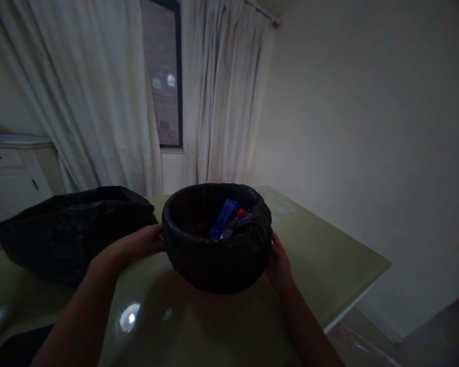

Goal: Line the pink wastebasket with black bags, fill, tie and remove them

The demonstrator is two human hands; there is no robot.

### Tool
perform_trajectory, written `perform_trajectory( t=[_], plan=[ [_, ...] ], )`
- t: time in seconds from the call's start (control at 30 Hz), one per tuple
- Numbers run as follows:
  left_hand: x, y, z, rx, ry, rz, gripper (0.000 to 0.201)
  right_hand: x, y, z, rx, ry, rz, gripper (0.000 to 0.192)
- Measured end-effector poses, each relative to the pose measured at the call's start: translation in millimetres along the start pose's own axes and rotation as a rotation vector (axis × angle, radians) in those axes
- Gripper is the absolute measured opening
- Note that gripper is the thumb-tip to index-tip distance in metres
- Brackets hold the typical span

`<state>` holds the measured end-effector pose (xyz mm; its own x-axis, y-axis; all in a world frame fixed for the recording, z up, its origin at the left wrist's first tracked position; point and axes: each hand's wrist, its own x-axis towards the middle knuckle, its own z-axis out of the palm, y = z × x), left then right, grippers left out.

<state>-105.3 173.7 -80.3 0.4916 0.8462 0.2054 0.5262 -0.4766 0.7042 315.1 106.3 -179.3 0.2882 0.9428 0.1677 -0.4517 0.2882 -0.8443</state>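
A round trash bin lined with a black plastic bag stands on the table in front of me, the bag folded over its rim. Inside lie a blue carton, a small red thing and some crumpled black plastic. My left hand grips the bin's left side, its fingertips partly hidden. On the opposite side my right hand curls round the bin, with most fingers behind it. To the left of the bin, a large black plastic bag rests on the table beyond my left forearm.
The glossy greenish table ends at a corner on the right, near the wall. Pale curtains hang by a dark-framed window. At the far left is a white cabinet. A light reflects off the tabletop.
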Motion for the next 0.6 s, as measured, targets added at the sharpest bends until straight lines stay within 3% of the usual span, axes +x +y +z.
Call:
perform_trajectory(
  t=[0.07,0.17,0.3,0.37,0.43,0.5,0.6],
  plan=[
    [0.4,5.1,-10.8,-0.01,-0.023,0.007,0.027,0.2,3.3,1.3,-0.043,-0.005,-0.047,0.065],
    [-4.2,13.4,-30.7,0.062,0.115,-0.023,0.038,1.0,7.5,4.9,-0.108,-0.016,-0.108,0.084],
    [-9.0,33.5,-41.1,0.008,0.182,-0.046,0.06,3.1,7.3,10.7,-0.163,0.009,-0.161,0.102],
    [-9.2,46.4,-38.9,-0.074,0.199,-0.023,0.062,3.8,3.3,15.3,-0.206,-0.004,-0.218,0.091],
    [-8.0,56.3,-33.8,-0.159,0.257,0.021,0.061,3.3,-2.8,21.7,-0.295,-0.035,-0.275,0.066],
    [-4.4,59.8,-26.3,-0.23,0.395,0.063,0.056,1.5,-9.4,30.1,-0.384,-0.043,-0.314,0.048],
    [6.4,55.0,-11.2,-0.347,0.64,0.11,0.041,-2.2,-17.3,44.5,-0.388,0.003,-0.338,0.042]
  ],
)
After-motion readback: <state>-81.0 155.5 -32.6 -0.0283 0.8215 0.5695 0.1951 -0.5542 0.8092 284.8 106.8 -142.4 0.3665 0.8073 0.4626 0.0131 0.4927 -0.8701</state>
